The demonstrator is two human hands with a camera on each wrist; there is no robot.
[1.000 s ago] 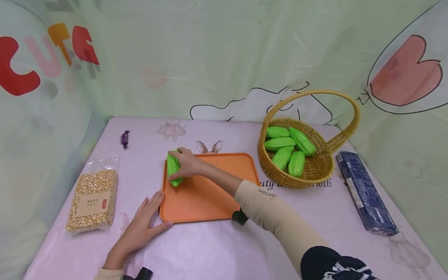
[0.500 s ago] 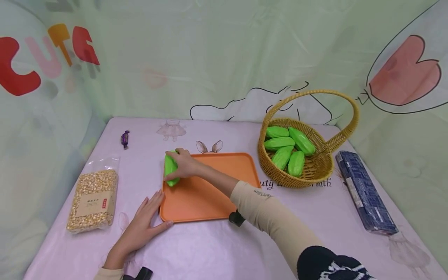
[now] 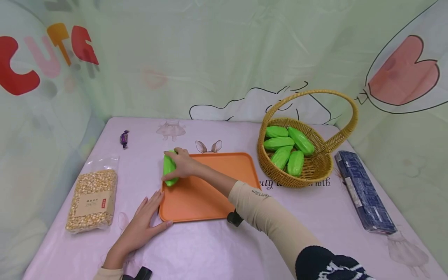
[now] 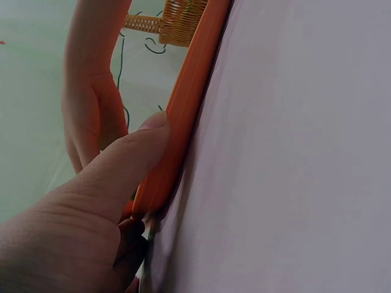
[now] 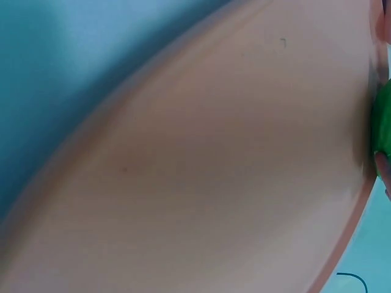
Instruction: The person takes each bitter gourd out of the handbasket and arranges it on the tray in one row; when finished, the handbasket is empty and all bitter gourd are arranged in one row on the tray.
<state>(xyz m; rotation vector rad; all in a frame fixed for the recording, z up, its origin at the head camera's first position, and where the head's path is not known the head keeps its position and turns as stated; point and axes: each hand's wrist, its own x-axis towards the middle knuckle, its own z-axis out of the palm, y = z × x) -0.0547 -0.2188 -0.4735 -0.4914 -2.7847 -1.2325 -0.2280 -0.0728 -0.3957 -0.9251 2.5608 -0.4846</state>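
Clock faces are centred on the tray in the head view, 12 on the far side.

Right hand (image 3: pixel 183 165) is clamped on a bright green, elongated, ridged fruit-shaped piece (image 3: pixel 169 168), thumb at the near end, fingers at the far end. Piece sits at 10 o'clock by the rim of the orange, rectangular, round-cornered tray (image 3: pixel 206 200), long axis roughly 12 to 6. Can't tell if its underside touches the tray. Right wrist view catches just part of it at the frame's 3 o'clock.

Left hand (image 3: pixel 141 227) is at the tray's 8 o'clock corner, thumb and fingers apart: thumb touches the near edge, fingertips by the left edge.

At 2 o'clock, a round tan woven basket (image 3: pixel 280 179) with a tall arched handle, holding five similar green pieces (image 3: pixel 280 143).

At 9, a clear plastic bag of yellow kernels (image 3: pixel 92 202) with a beige label. At 10, further out, a small purple twist-wrapped candy (image 3: pixel 124 139). At 3, beyond the basket, a long dark-blue patterned pack (image 3: pixel 365 192). All on a pale pink printed tablecloth (image 3: pixel 210 251).
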